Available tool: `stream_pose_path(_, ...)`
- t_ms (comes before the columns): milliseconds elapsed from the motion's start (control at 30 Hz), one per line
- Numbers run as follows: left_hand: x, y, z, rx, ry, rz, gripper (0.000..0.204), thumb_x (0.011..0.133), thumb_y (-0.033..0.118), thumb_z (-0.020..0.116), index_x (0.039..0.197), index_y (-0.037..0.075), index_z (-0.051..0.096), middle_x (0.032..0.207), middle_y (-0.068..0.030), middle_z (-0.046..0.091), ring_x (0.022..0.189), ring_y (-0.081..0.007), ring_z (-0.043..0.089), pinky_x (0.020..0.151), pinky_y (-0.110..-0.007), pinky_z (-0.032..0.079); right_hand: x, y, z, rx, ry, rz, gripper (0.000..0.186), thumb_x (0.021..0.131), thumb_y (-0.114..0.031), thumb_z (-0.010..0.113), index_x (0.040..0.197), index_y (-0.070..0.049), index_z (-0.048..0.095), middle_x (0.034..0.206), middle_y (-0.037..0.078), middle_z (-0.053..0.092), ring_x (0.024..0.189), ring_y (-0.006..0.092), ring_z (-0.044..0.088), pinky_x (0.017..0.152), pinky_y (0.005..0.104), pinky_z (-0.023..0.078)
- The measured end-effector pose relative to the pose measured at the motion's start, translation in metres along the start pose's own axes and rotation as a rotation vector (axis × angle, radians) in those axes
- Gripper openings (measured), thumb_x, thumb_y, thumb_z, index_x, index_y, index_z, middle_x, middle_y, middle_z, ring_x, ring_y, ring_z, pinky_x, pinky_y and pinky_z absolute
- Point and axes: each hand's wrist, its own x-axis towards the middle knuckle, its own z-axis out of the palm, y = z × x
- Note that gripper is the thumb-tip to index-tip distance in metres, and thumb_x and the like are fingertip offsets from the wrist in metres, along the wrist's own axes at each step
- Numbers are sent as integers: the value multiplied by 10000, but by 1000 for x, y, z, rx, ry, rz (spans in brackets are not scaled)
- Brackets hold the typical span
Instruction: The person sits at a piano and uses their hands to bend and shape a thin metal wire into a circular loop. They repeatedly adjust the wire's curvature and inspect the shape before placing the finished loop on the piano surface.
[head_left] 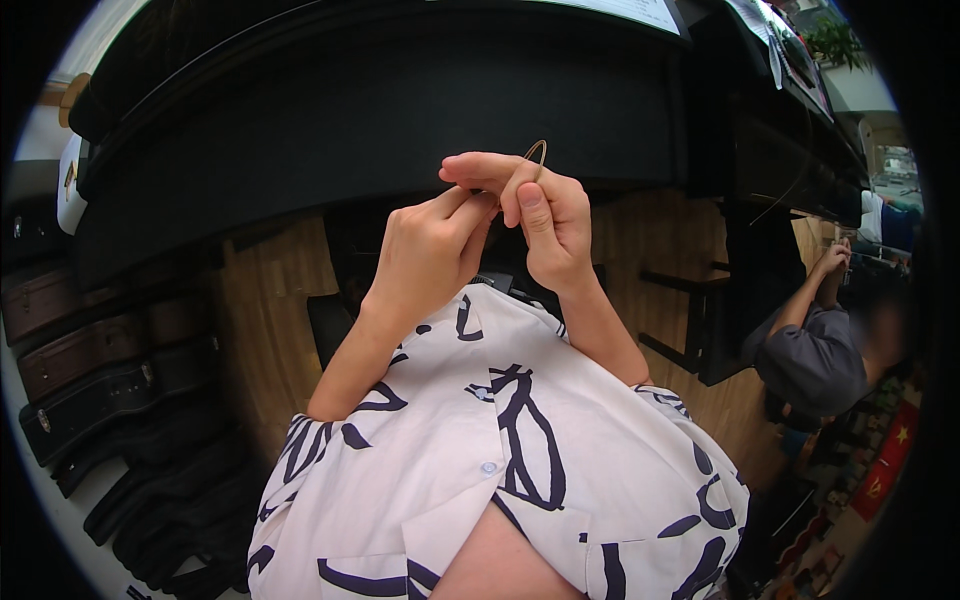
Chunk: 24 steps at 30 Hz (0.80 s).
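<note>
In front of my chest, both hands are raised close together over the near edge of a black table (430, 110). A thin tan string or wire (541, 146) bends in a narrow loop above my right hand (548, 220). That hand is closed on it, thumb pressed against the curled index finger. My left hand (425, 245) is closed too, its fingertips pinched together and touching the right hand's fingers. What the left fingertips hold is hidden. The string's ends are lost among the fingers.
Dark instrument cases (85, 350) stand in a row at the left on the wooden floor (270, 320). A black stool or frame (690, 320) is at the right. Farther right sits another person in a dark shirt (815, 365). White papers (640, 12) lie at the far edge.
</note>
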Motion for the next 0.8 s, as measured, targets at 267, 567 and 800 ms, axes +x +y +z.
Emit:
stream_pose_path(267,1,11,-24,16,14,-25,85,815,75,788,842,54,710,679,-47,571,499,-190,537,460,-304,416,-1,-1,-29,-648,-171,12,251,981,-73,562,747,-3,619,720,99,678,546,240,621,518,317,473)
stream_pose_path(567,12,2,-16,-90,247,137,151,820,173,818,907,63,761,672,-16,593,502,-111,533,434,-248,381,-8,-16,-25,190,-435,201,428,1056,-205,487,662,-38,493,550,19,450,473,150,405,470,306,330)
stream_pose_path(800,11,-5,4,-343,94,-11,188,964,186,685,874,28,735,665,-39,590,502,-125,519,446,-252,361,-14,-7,-31,657,-483,238,455,1078,-273,469,680,-60,533,562,0,469,476,112,371,466,287,290)
